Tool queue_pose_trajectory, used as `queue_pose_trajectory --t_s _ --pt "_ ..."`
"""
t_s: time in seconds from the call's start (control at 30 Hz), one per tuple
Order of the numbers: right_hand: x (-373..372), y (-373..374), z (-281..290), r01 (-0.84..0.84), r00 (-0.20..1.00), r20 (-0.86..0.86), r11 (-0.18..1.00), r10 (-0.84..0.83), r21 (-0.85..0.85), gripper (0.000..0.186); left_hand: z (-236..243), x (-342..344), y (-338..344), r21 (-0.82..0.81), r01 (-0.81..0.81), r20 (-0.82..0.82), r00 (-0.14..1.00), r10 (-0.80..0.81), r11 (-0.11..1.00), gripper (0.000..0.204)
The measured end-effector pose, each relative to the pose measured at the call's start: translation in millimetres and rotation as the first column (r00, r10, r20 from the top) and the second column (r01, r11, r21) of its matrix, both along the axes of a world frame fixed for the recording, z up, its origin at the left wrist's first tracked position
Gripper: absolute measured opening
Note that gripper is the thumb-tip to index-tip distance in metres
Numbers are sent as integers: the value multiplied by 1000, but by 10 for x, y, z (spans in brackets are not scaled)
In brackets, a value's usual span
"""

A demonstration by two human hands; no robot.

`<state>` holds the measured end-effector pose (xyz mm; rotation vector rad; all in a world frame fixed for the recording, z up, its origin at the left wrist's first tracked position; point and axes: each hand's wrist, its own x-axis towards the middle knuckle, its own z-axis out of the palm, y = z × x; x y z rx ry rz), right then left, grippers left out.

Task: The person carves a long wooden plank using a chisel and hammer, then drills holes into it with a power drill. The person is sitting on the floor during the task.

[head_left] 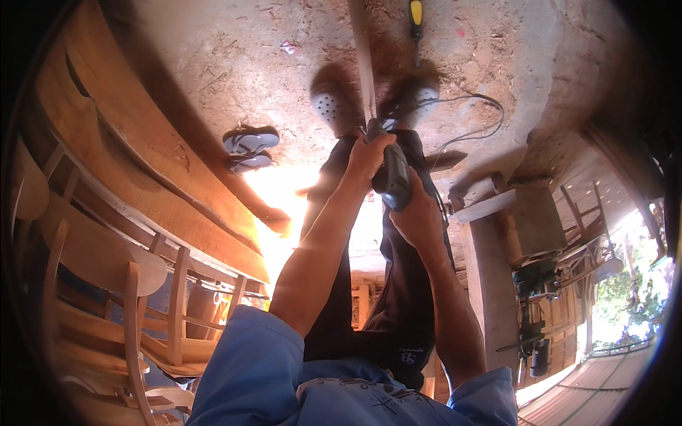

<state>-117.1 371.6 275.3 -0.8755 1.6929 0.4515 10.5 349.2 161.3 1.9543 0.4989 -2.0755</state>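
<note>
A dark corded power tool [394, 182] is held low in front of my legs; its exact kind I cannot make out. My left hand [366, 157] is wrapped over its front part. Around its rear body, on the right side, closes my right hand [419, 219]. A narrow wooden strip [361, 53] runs away from the tool's front end between my feet; the contact between them is hidden. The black cord [501, 113] loops over the floor to the right. Beyond my right foot lies a tool with a yellow-and-black handle [416, 15] and a thin shaft.
Long wooden slabs [153, 153] and several wooden chairs [131, 284] line the left. Grey sandals [250, 142] lie on the dusty floor near them. At right stand a wooden block-like piece [536, 224] and dark machinery [533, 305].
</note>
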Motion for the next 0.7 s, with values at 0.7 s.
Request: queue_pose_trajectory --t_s 0.7 --pt "68 90 -274 -173 984 -46 982 170 -72 81 -468 104 278 -11 38 2 999 -38 999 33"
